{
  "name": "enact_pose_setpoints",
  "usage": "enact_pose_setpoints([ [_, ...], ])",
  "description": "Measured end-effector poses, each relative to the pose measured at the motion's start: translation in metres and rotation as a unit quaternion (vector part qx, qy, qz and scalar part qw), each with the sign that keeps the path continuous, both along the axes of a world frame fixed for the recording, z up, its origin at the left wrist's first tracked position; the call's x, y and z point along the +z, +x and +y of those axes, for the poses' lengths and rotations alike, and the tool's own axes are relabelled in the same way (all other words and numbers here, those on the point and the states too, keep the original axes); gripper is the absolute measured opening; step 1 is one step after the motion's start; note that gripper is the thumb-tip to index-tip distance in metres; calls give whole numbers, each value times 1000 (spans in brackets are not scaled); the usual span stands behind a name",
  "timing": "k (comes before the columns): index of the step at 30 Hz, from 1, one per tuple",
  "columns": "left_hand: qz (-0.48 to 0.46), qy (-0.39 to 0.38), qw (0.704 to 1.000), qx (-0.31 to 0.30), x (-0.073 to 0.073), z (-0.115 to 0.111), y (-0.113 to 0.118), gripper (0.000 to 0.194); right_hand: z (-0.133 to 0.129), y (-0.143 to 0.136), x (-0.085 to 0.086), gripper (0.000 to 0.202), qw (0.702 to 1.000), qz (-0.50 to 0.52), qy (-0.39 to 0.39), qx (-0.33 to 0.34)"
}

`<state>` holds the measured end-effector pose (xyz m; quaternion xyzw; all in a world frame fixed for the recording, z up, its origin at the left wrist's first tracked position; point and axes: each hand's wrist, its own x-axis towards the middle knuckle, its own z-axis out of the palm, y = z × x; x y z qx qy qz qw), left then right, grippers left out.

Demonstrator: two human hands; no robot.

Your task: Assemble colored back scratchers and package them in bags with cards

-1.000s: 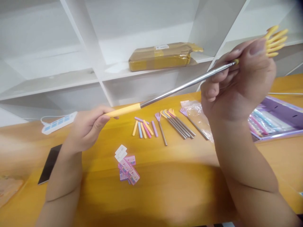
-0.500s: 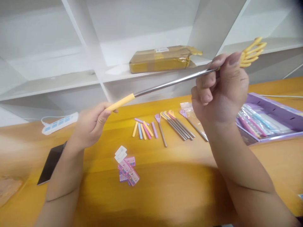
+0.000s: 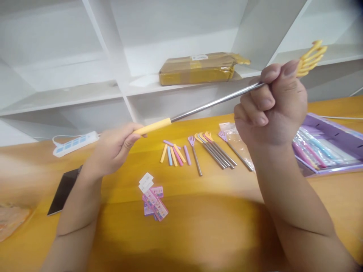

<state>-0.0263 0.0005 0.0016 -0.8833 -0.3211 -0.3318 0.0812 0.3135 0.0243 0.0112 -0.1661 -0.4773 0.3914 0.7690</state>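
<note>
A back scratcher (image 3: 218,101) with a yellow claw head, a metal rod and a yellow handle is stretched between my hands above the table. My left hand (image 3: 115,148) pinches the end of its yellow handle (image 3: 154,127). Near the yellow claw (image 3: 312,60), my right hand (image 3: 276,100) is closed around the metal rod. Below lie several loose coloured sleeves (image 3: 176,154), a purple-headed scratcher (image 3: 195,156), a row of several more scratchers (image 3: 217,151) and another purple one (image 3: 238,154) on a clear plastic bag.
Pink cards (image 3: 155,206) and white labels (image 3: 146,183) lie on the wooden table (image 3: 198,234). A purple box (image 3: 334,128) holding wrapped items is at right. At left are a power strip (image 3: 76,143) and dark tablet (image 3: 64,190). A taped parcel (image 3: 195,70) sits on the shelf.
The view has shifted slightly, and both hands with the scratcher appear a little further right. Each hand keeps its hold. The things on the table lie as before.
</note>
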Motion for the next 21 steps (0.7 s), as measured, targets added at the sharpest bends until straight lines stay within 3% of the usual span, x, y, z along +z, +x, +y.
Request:
enact_pose_setpoints([
  [10, -5, -24, 999, 20, -3, -3, 7, 50, 9, 1, -4, 64, 999, -8, 38, -23],
  [21, -20, -26, 999, 4, -7, 3, 9, 41, 6, -5, -4, 75, 999, -16, 33, -39],
])
